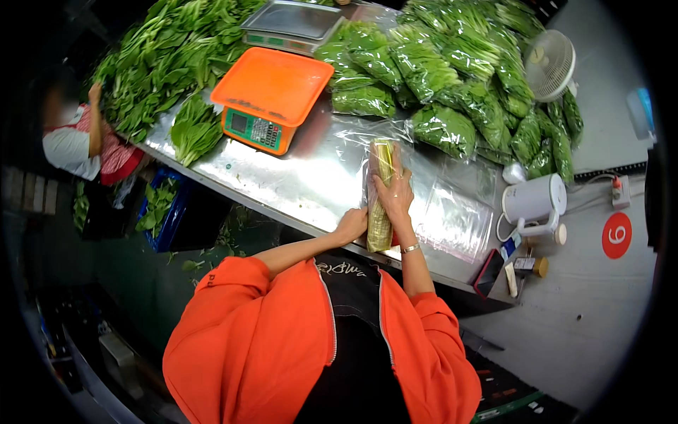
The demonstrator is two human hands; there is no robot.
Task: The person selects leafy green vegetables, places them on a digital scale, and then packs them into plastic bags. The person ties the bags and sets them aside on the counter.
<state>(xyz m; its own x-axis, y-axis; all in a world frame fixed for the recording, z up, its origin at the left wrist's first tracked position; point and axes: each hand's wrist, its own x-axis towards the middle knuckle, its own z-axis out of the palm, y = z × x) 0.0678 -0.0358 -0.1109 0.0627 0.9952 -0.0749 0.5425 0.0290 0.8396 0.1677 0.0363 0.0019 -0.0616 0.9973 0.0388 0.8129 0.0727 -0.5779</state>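
Note:
A long gold-coloured textured piece (379, 229) stands out from the table's near edge, its far end inside a clear plastic bag (352, 137). I cannot tell exactly what the piece is. My right hand (394, 196) grips it from above and the right, with the fingertips seen through the film. At the piece's left side my left hand (351, 226) is closed on the bag's edge; its fingertips are partly hidden. Flat clear bags (455, 220) lie just right of my right hand on the metal table (286, 193).
An orange scale (273, 87) and a steel-topped scale (291, 21) stand beyond. Loose leafy greens (159, 58) heap at left, bagged greens (445, 127) at right. A fan (551, 64), kettle (532, 201) and phone (488, 273) sit right. A co-worker (85, 140) is at far left.

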